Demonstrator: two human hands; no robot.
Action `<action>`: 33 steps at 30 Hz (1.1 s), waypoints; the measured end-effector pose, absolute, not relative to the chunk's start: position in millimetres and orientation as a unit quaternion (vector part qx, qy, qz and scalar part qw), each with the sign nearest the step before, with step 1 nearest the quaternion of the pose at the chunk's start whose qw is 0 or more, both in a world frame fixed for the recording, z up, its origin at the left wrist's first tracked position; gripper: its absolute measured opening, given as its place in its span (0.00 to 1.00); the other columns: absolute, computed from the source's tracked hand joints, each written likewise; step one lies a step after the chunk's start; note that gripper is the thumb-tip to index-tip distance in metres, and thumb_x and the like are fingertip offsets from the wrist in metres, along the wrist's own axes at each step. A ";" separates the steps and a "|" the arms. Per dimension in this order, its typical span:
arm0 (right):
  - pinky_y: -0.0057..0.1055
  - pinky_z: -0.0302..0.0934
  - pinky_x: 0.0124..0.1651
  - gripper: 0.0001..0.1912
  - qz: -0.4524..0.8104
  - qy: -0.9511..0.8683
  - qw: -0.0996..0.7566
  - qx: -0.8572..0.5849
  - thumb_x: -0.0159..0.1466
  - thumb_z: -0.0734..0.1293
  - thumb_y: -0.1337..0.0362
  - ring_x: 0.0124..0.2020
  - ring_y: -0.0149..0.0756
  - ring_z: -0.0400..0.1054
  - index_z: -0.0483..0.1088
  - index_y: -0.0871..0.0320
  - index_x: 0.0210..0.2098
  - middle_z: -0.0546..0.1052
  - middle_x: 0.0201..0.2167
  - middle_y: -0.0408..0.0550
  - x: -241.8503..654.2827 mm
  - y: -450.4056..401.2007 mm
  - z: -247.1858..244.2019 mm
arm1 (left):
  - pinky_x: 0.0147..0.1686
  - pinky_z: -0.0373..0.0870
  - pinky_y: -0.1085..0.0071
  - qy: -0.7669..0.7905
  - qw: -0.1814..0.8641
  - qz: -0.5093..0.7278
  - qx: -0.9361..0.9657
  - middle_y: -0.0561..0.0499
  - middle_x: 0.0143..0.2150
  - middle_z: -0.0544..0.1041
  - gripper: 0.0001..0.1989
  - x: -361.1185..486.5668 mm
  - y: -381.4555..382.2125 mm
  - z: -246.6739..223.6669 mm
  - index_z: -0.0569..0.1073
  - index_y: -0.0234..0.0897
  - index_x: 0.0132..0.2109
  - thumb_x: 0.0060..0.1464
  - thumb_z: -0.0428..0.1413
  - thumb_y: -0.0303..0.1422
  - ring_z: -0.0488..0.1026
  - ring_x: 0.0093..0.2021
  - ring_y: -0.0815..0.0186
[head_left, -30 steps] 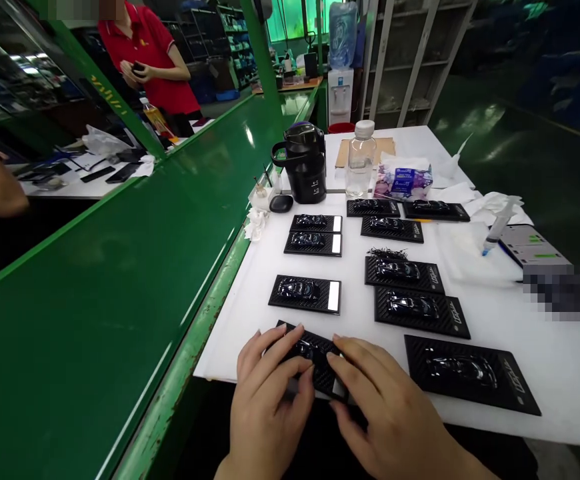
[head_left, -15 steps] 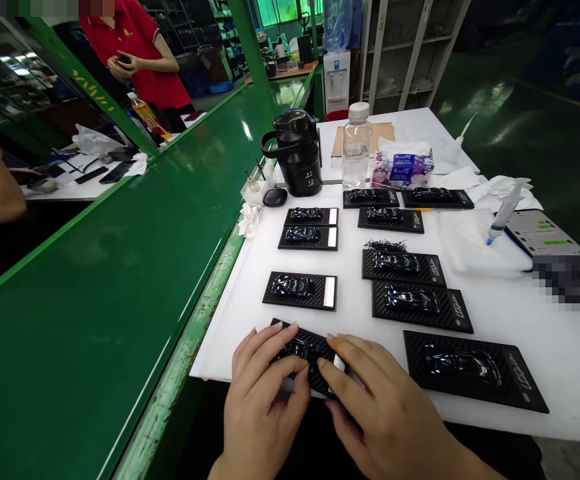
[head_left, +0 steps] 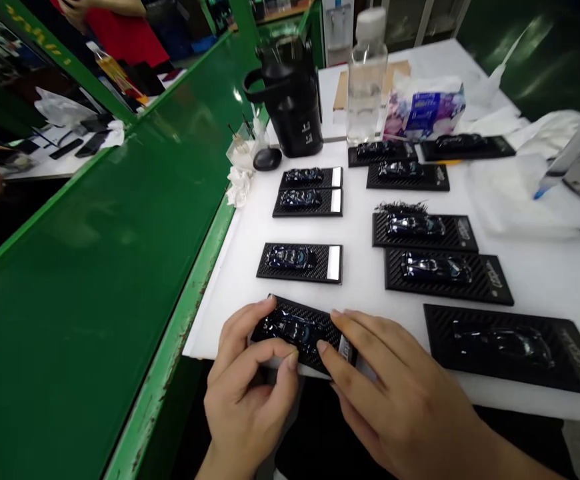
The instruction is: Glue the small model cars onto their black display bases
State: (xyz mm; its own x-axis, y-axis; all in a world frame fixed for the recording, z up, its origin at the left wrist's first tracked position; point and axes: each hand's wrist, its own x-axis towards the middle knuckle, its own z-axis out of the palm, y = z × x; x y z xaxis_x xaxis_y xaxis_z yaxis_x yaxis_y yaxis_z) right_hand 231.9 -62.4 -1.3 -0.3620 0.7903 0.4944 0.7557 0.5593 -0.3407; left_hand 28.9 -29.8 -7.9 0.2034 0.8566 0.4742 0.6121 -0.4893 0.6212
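A dark blue model car (head_left: 297, 329) is mounted on a black carbon-patterned display base (head_left: 323, 325), tilted at the table's front edge. My left hand (head_left: 253, 380) has its thumb and index fingertip pinched together at the car's near side, and another finger rests at the base's far left corner. Whether something tiny sits in that pinch, I cannot tell. On the right end of the base lie the fingers of my right hand (head_left: 387, 373), steadying it, with the thumb beneath. The label there is partly covered by those fingers.
Several mounted cars, among them one base (head_left: 300, 263) on the left and a larger base (head_left: 515, 347) at right, lie on the white table. Behind stand a black jug (head_left: 293, 100), a clear bottle (head_left: 365, 93) and tissues (head_left: 425, 113). A syringe (head_left: 575, 147) leans at right. A person in red stands across.
The view has tipped down and come closer. My left hand's fingers have drawn back from the car's top, uncovering more of it. My right hand keeps its place on the base.
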 end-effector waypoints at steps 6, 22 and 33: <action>0.49 0.67 0.56 0.18 0.047 -0.822 0.321 -0.468 0.65 0.65 0.70 0.56 0.55 0.68 0.74 0.64 0.54 0.74 0.55 0.67 233.8 -64.8 -5.3 | 0.61 0.68 0.56 0.503 0.143 0.412 0.746 0.51 0.61 0.72 0.11 36.6 -30.6 -8.7 0.77 0.40 0.39 0.51 0.61 0.21 0.70 0.59 0.58; 0.47 0.66 0.57 0.15 0.050 -0.806 0.348 -0.477 0.67 0.63 0.70 0.55 0.54 0.70 0.76 0.65 0.51 0.75 0.54 0.66 233.8 -64.0 -4.7 | 0.57 0.70 0.49 0.472 0.042 0.355 0.806 0.52 0.61 0.72 0.15 42.7 -31.7 -0.7 0.77 0.43 0.41 0.47 0.62 0.20 0.71 0.57 0.53; 0.47 0.66 0.56 0.19 0.057 -0.806 0.341 -0.481 0.66 0.65 0.69 0.55 0.54 0.70 0.73 0.65 0.55 0.73 0.56 0.65 231.8 -64.1 -7.4 | 0.58 0.71 0.56 0.503 0.035 0.339 0.795 0.53 0.61 0.73 0.15 49.4 -32.5 7.4 0.77 0.41 0.41 0.46 0.63 0.20 0.75 0.54 0.58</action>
State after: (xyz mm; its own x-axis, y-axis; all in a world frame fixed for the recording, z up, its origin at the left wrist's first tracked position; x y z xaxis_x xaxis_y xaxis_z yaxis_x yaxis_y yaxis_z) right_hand 231.8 -64.1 -7.4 -0.3049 0.8140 0.4944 0.7370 0.5305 -0.4188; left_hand 49.4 -32.5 7.4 0.2654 0.8225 0.5030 0.7748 -0.4924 0.3964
